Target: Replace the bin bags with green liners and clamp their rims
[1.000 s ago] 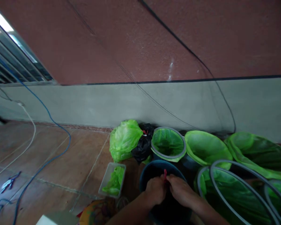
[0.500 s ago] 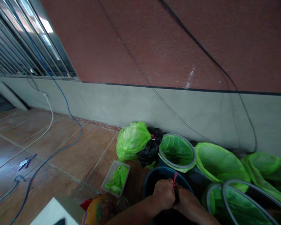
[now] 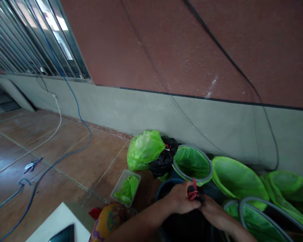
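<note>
My left hand [image 3: 180,199] and my right hand [image 3: 212,211] meet above the rim of a dark blue bucket [image 3: 166,187]. Between them, both hands pinch a small dark piece [image 3: 192,189] wound with red cord [image 3: 193,194]. The bucket's inside is dark, and my forearms hide its front. Just beyond my hands stands a grey hoop lined with green plastic [image 3: 192,163]. A green plastic bag [image 3: 144,150] and a black bag [image 3: 164,160] lie next to it.
More green-lined hoops [image 3: 238,183] crowd the right, against a grey-and-red wall [image 3: 192,114]. A translucent tray [image 3: 122,183] holds green plastic. Patterned cloth [image 3: 107,222] and a white box [image 3: 58,223] lie near me. Blue and white cables [image 3: 75,148] cross the tiled floor.
My hands have come up higher over the bucket rim with the red-wound piece between them. The whole view has swung, and the wall line now tilts more steeply.
</note>
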`<state>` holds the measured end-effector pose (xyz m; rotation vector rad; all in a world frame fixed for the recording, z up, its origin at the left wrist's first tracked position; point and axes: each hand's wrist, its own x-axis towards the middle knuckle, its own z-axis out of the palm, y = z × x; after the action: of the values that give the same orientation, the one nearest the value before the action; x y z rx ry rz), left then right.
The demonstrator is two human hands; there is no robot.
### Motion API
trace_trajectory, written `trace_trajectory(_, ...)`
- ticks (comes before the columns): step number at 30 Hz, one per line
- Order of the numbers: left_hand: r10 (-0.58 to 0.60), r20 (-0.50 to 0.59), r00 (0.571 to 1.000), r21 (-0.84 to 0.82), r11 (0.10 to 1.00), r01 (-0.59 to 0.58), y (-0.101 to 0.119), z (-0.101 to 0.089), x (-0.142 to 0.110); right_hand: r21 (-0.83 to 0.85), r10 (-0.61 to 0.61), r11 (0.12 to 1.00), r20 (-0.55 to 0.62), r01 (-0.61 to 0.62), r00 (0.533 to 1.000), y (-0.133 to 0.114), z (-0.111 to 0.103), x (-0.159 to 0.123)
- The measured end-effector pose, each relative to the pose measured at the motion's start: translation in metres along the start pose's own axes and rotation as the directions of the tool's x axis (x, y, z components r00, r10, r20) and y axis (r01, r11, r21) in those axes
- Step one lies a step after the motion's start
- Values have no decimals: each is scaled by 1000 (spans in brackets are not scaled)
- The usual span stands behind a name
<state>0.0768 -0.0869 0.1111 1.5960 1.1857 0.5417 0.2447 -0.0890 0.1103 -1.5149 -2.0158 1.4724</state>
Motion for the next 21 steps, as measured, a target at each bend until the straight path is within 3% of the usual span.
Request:
trace_trajectory(2,0,15,1000,-92,996,1,5,-9,-4,81,50,996,-12,-49,999,-16,-12,-11)
trace_trajectory(4,40,-18,999,-180,983,-42,8,-19,-11,137,99,987,-120,-82,988,-23,-25,-24)
trace_trajectory(8,94,-213,972,-326,931,-161,12,-51,-28,352,155,936,-386,-10,910,-20,-47,-37)
trace_trajectory(11,-46,-403,914,-393,910,-128,6,-83,-37,544,166,834,-416,98,894,-32,-55,-27)
trace_trajectory(14,-219,-504,836,-436,899,-27,-11,-112,-47,638,119,743,-423,202,898,-68,-59,-2)
trace_trajectory(16,-358,-412,838,-570,819,70,-27,-127,-53,651,74,718,-427,249,901,-100,-61,20)
trace_trajectory(18,-426,-169,889,-728,662,179,-43,-138,-54,615,10,725,-460,310,888,-130,-64,47)
trace_trajectory(20,-372,37,928,-824,514,239,-57,-146,-46,567,-82,735,-470,372,879,-155,-68,80)
trace_trajectory(21,-329,68,942,-859,461,223,-62,-149,-38,545,-122,743,-461,389,879,-165,-71,99)
